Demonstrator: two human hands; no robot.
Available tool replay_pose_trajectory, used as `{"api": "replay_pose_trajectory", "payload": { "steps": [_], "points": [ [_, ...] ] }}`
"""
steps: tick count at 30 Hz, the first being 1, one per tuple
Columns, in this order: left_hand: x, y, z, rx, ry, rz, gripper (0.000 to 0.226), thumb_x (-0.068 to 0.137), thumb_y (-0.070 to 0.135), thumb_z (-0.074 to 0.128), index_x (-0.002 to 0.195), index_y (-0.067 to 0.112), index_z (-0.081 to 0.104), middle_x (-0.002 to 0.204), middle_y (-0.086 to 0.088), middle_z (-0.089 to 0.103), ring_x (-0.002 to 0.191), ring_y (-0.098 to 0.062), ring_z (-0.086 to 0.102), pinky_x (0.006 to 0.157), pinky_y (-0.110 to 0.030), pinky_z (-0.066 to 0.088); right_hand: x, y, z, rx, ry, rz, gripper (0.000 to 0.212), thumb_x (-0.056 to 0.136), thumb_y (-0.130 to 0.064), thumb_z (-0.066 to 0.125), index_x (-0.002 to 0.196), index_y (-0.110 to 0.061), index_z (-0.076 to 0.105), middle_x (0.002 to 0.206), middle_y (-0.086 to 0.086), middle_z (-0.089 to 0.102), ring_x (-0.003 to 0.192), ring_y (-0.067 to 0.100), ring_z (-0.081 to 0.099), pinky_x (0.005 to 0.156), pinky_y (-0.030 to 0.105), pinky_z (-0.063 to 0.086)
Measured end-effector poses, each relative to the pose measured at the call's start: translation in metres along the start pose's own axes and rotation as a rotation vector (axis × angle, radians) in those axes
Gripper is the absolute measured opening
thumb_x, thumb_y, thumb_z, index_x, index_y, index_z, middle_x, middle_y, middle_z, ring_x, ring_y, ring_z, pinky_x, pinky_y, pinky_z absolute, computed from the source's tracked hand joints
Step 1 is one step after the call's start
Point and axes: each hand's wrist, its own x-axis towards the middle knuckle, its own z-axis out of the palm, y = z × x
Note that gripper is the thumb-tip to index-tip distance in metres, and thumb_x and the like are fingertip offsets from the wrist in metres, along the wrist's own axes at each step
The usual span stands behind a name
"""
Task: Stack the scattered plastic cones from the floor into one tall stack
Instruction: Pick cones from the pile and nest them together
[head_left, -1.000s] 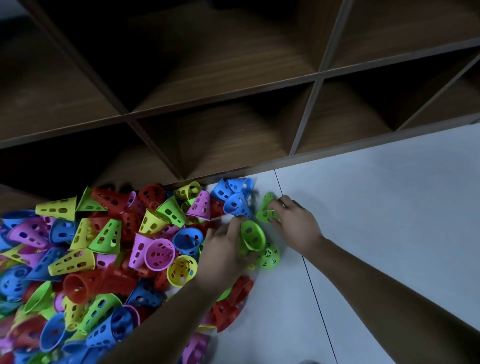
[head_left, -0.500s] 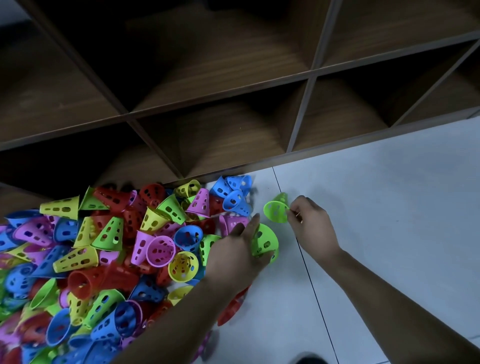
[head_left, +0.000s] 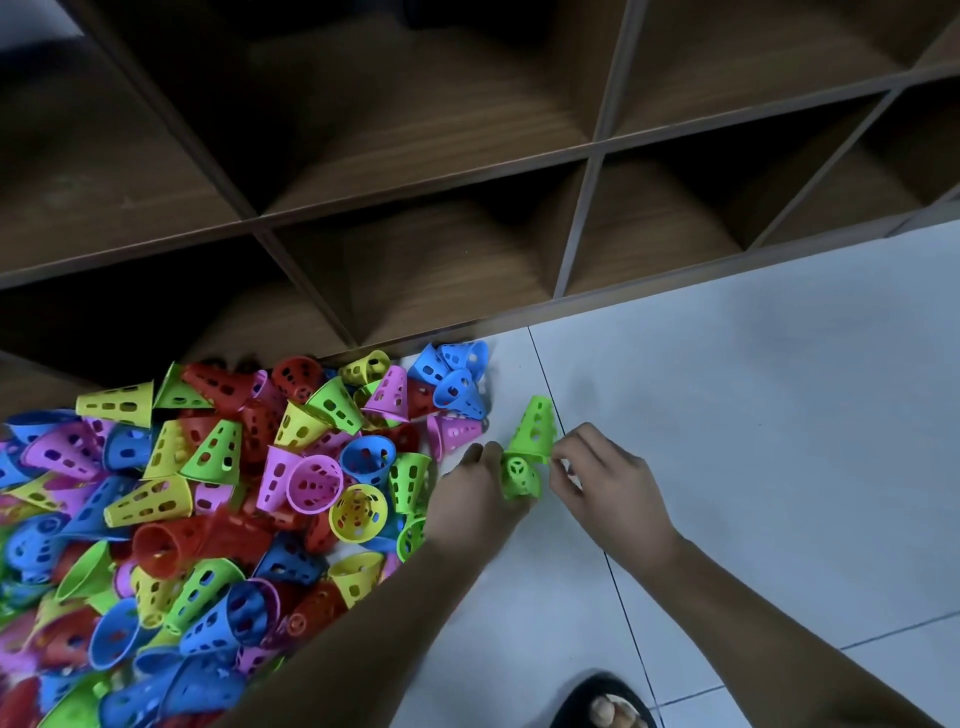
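The left hand (head_left: 480, 499) curls its fingers round the near green cone (head_left: 521, 480), gripping it by the wide end. The cone's small closed end faces up and away from the palm. The right hand (head_left: 610, 486) has its thumb and forefinger pinched on the wide rim of the far green cone (head_left: 535, 427), with the other fingers loosely bent behind. That cone points its narrow tip away from both hands, just above the floor (head_left: 753, 415), and its open base meets the small end of the near green cone between the two hands.

Left of the left hand lies the pile of cones (head_left: 234, 493), red, blue, yellow, pink and green, tumbled on their sides and over one another. The pile's nearest edge runs under the left forearm. A pink cone (head_left: 453, 433) lies just beyond the left thumb.

Beyond both hands stands a dark wooden shelf unit (head_left: 582, 228), with its open compartments down at floor level. Nearer the person than the hands, between the forearms, a sandalled foot (head_left: 602, 707) rests on the pale tiles.
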Motion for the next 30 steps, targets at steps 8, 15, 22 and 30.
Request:
{"api": "replay_pose_trajectory", "payload": {
  "steps": [8, 15, 22, 30],
  "points": [
    [-0.037, -0.046, 0.004, -0.058, 0.132, 0.053, 0.073, 0.083, 0.045, 0.082, 0.146, 0.029, 0.051, 0.131, 0.006, 0.061, 0.109, -0.02, 0.067, 0.085, -0.037, 0.062, -0.026, -0.014, 0.022, -0.078, -0.144, -0.158, 0.011, 0.093, -0.008, 0.062, 0.085, -0.016, 0.061, 0.086, 0.002, 0.055, 0.07, 0.023, 0.056, 0.051, 0.036, 0.045],
    [-0.073, -0.094, 0.002, 0.05, 0.16, 0.024, 0.076, 0.085, 0.052, 0.08, 0.151, 0.029, 0.052, 0.132, 0.007, 0.056, 0.12, -0.019, 0.054, 0.103, -0.038, 0.054, -0.06, -0.011, 0.035, -0.134, -0.311, -0.095, 0.025, 0.073, -0.005, 0.077, 0.087, -0.019, 0.062, 0.087, 0.0, 0.055, 0.068, 0.023, 0.058, 0.046, 0.033, 0.042],
    [-0.088, -0.103, 0.006, 0.105, 0.046, 0.016, 0.086, 0.089, 0.048, 0.077, 0.162, 0.041, 0.033, 0.153, 0.004, 0.046, 0.138, -0.025, 0.049, 0.112, -0.042, 0.051, -0.076, -0.05, 0.035, -0.031, -0.441, -0.074, 0.02, 0.09, -0.03, 0.065, 0.108, -0.023, 0.067, 0.101, -0.004, 0.061, 0.08, 0.018, 0.067, 0.051, 0.034, 0.051],
    [-0.091, -0.115, 0.01, -0.071, 0.06, -0.114, 0.045, 0.095, 0.01, 0.071, 0.137, 0.024, 0.061, 0.128, 0.001, 0.055, 0.086, -0.016, 0.067, 0.064, -0.029, 0.062, -0.057, -0.09, 0.063, 0.279, -0.666, 0.512, 0.033, 0.094, -0.052, 0.068, 0.084, -0.021, 0.064, 0.074, -0.007, 0.067, 0.071, 0.016, 0.063, 0.064, 0.034, 0.051]
  ]
}}
